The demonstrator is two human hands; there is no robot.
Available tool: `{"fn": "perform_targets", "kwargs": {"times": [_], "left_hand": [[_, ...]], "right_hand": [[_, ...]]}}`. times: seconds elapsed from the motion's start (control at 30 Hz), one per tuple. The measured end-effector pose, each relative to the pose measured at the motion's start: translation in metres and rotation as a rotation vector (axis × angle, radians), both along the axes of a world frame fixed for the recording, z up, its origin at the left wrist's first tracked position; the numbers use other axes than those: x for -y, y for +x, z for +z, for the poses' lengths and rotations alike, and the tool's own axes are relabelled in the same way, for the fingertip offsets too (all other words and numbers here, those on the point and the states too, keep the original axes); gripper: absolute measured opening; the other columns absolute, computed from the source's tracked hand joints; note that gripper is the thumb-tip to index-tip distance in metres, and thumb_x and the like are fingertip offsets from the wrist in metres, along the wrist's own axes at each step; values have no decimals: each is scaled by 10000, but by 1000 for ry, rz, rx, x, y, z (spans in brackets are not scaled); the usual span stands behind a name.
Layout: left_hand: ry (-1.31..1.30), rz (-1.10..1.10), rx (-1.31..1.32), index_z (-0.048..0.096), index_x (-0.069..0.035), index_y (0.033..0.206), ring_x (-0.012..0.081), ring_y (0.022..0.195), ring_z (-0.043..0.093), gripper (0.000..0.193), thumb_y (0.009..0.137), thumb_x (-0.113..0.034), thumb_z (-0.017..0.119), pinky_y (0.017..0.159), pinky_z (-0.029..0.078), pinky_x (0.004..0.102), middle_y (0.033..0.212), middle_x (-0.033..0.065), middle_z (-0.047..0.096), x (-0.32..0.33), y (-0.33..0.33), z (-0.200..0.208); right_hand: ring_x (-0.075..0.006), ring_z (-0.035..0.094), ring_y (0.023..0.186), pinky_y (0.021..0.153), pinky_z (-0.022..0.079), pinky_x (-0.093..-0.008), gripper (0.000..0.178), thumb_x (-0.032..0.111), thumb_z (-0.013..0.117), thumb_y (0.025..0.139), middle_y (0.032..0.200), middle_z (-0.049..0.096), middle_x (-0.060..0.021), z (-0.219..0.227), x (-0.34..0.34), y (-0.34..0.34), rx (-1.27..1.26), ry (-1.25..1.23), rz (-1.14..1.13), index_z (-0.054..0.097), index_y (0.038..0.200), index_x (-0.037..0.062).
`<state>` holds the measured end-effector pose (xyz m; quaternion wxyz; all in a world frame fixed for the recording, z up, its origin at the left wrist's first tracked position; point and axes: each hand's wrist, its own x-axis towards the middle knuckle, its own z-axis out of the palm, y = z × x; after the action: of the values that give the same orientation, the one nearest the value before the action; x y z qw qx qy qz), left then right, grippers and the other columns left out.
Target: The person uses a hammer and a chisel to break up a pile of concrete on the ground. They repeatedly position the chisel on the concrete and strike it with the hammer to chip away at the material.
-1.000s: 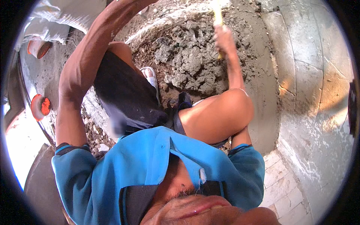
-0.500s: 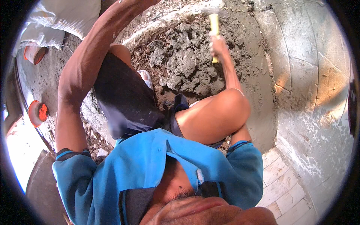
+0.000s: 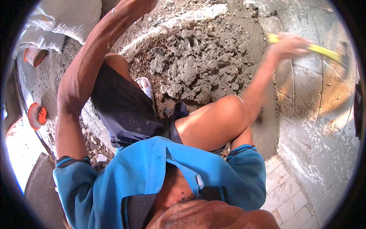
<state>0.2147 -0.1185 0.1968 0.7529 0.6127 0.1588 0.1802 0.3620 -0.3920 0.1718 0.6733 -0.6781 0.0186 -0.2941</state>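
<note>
Right hand [image 3: 288,45] grips yellow tool handle [image 3: 322,49], blurred, near wall [image 3: 324,114]; left hand [image 3: 143,4] at upper edge, grip not visible; mortar heap [image 3: 198,68] between

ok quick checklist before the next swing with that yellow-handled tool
1. Grip on the tool: right hand is closed around the yellow handle; ok.
2. Tool head: dark, blurred at the picture's rim; its kind and state cannot tell.
3. Left hand: raised to the top edge, partly cut off; what it holds or braces on cannot tell.
4. Own legs: right knee sits beside the swinging arm, sandalled foot at the edge of the clumped mortar pile; not ok.
5. Footing: rubble and loose clumps under the feet; not ok.
6. Wall beside the tool: bare grey surface, nothing leaning on it; ok.
</note>
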Motion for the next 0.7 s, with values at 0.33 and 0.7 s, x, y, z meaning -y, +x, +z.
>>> {"fn": "perform_targets", "kwargs": {"times": [0.33, 0.7], "left_hand": [[-346, -193, -261, 552, -39, 842, 142, 553, 546, 170, 974, -136, 508, 641, 546, 304, 627, 42, 558, -1, 22, -73], [-313, -187, -626, 548, -27, 1090, 170, 806, 597, 273, 913, -205, 653, 731, 539, 297, 891, 62, 565, 49, 8, -90]], "right_hand": [[-25, 342, 410, 333, 282, -209, 338, 422, 455, 1007, 596, 377, 74, -104, 12, -101, -1001, -119, 970, 454, 879, 109], [-206, 653, 858, 713, 570, -414, 737, 642, 296, 974, 901, 619, -148, -90, -5, -141, 35, -714, 1004, 547, 1261, 10]]}}
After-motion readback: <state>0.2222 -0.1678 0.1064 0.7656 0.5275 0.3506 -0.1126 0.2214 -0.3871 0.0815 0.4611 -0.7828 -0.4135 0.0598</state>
